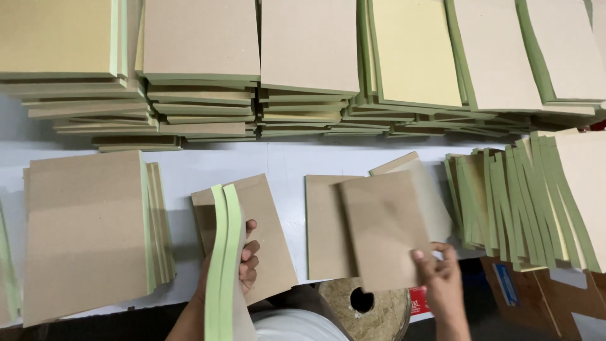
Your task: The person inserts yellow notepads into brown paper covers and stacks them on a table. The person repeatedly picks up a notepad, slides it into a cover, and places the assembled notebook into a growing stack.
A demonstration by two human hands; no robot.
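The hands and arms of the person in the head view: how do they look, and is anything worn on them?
Both are bare. The left hand and the right hand show no glove, ring, watch or bracelet, and no sleeve covers either forearm as far as the picture shows. The nails look short and unpainted. Both forearms enter from the bottom edge.

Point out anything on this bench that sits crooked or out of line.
The brown sheet under the right hand lies tilted across the small pile beneath it, its corners out of square. The row of green-edged covers at right has slumped into a slanted fan. The left hand holds covers on edge.
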